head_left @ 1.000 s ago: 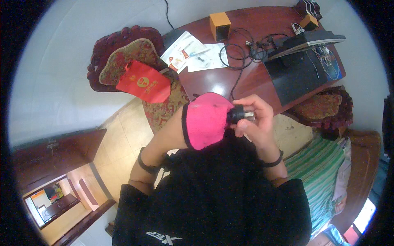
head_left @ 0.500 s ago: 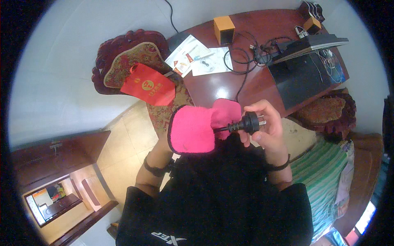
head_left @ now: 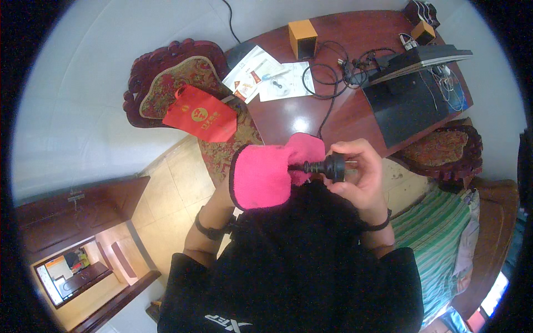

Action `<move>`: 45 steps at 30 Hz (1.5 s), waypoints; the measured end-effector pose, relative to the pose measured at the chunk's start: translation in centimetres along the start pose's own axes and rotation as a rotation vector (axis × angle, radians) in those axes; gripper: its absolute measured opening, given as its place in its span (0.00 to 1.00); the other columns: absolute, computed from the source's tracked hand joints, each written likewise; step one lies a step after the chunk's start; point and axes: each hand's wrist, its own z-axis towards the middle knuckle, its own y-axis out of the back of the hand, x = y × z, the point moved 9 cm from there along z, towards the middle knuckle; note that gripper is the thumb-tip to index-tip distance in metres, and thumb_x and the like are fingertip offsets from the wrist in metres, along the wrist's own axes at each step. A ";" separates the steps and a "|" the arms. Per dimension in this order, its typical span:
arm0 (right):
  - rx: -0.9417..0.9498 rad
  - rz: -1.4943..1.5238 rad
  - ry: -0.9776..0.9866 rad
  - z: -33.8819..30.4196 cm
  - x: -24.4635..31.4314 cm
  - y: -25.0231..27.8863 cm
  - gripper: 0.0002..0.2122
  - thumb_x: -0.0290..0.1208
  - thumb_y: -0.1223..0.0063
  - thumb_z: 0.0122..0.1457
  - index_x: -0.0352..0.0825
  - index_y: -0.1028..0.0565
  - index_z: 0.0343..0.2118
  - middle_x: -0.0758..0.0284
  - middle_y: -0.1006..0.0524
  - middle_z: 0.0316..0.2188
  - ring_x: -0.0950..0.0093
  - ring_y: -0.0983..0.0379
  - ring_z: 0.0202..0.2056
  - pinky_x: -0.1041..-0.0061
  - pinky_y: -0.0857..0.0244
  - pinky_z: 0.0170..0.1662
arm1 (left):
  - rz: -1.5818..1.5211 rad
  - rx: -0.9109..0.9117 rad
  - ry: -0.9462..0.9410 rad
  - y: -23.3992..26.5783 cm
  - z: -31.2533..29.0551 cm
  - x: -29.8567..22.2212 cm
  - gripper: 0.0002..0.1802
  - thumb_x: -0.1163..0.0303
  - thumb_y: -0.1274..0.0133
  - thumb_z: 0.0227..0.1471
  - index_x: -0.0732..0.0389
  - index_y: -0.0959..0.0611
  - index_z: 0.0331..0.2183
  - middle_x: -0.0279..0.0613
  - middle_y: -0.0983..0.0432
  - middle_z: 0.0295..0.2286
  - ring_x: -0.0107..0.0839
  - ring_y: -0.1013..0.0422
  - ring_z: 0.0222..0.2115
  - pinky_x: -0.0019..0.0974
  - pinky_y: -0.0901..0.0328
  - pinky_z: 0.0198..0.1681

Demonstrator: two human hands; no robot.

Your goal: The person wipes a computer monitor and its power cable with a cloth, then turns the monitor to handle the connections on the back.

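A bright pink cloth point(head_left: 261, 176) with dark edging covers my left hand, hiding its fingers. The cloth folds round the cord just behind a black power plug point(head_left: 334, 167), so my left hand grips cord and cloth together. At the plug's right side, my right hand point(head_left: 363, 173) has its thumb and fingers curled round the plug's rim. Metal prongs point to the right, inside the curve of the right hand. From behind the cloth a black power cord point(head_left: 327, 115) runs up onto the desk.
Beyond my hands stands a reddish-brown desk point(head_left: 277, 125) with papers point(head_left: 286, 83), a wooden speaker point(head_left: 303, 40), coiled cables and a monitor point(head_left: 419, 62). A red bag point(head_left: 202, 115) lies on a carved chair point(head_left: 186, 72) at left. A bed with a green striped sheet point(head_left: 438, 227) is at right.
The plug has turned slightly, its prongs now pointing more squarely right. My right fingers have shifted a little on its rim. The cloth has moved only slightly.
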 end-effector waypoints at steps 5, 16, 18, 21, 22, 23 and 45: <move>0.011 -0.092 0.008 -0.2 0.3 0.1 0.26 0.27 0.33 0.46 0.28 0.32 0.48 0.64 0.28 0.43 0.76 0.30 0.45 0.77 0.34 0.47 | -0.367 -0.027 -0.017 -0.8 -0.2 1.6 0.16 0.69 0.46 0.49 0.60 0.20 0.42 0.46 0.23 0.35 0.40 0.26 0.34 0.34 0.33 0.36; -0.148 -0.355 -0.052 0.7 -0.7 -1.1 0.21 0.28 0.33 0.44 0.32 0.30 0.41 0.67 0.24 0.30 0.79 0.27 0.31 0.78 0.32 0.35 | -0.234 -0.170 -0.182 -0.2 0.2 -2.2 0.16 0.72 0.46 0.45 0.63 0.23 0.39 0.50 0.26 0.32 0.46 0.29 0.34 0.39 0.35 0.35; -0.165 -0.331 -0.107 0.8 -0.4 -0.9 0.18 0.29 0.33 0.44 0.33 0.29 0.35 0.68 0.24 0.28 0.81 0.27 0.30 0.79 0.33 0.34 | -0.368 -0.132 -0.156 -0.3 0.4 -2.6 0.13 0.71 0.46 0.44 0.63 0.23 0.36 0.51 0.27 0.31 0.48 0.29 0.33 0.40 0.35 0.34; -0.074 -0.507 -0.068 0.7 -0.4 -1.6 0.14 0.31 0.33 0.44 0.33 0.27 0.31 0.67 0.24 0.25 0.83 0.28 0.25 0.81 0.34 0.29 | -0.432 0.014 0.022 -1.5 0.9 -1.9 0.11 0.70 0.44 0.42 0.61 0.23 0.32 0.50 0.28 0.28 0.52 0.30 0.29 0.43 0.35 0.31; -0.087 -0.507 -0.072 0.8 -0.2 -1.5 0.14 0.31 0.33 0.44 0.33 0.27 0.31 0.67 0.24 0.25 0.83 0.28 0.25 0.81 0.34 0.29 | -0.433 0.027 0.019 -1.6 0.8 -1.4 0.11 0.70 0.44 0.42 0.61 0.23 0.32 0.50 0.28 0.28 0.52 0.30 0.29 0.43 0.35 0.31; -0.043 -0.506 -0.095 0.8 -0.3 -1.6 0.14 0.31 0.33 0.45 0.33 0.26 0.31 0.67 0.24 0.24 0.83 0.29 0.25 0.80 0.34 0.29 | -0.391 -0.015 -0.078 -1.4 0.7 -1.4 0.10 0.69 0.44 0.42 0.60 0.23 0.32 0.48 0.27 0.27 0.51 0.30 0.28 0.43 0.35 0.30; -0.150 -1.347 -0.584 -9.9 13.5 -9.7 0.13 0.40 0.48 0.50 0.33 0.30 0.24 0.58 0.28 0.19 0.55 0.28 0.24 0.60 0.33 0.27 | 0.031 0.821 -1.309 -2.4 -0.1 -11.4 0.15 0.63 0.44 0.39 0.56 0.22 0.33 0.46 0.26 0.23 0.48 0.30 0.22 0.45 0.38 0.23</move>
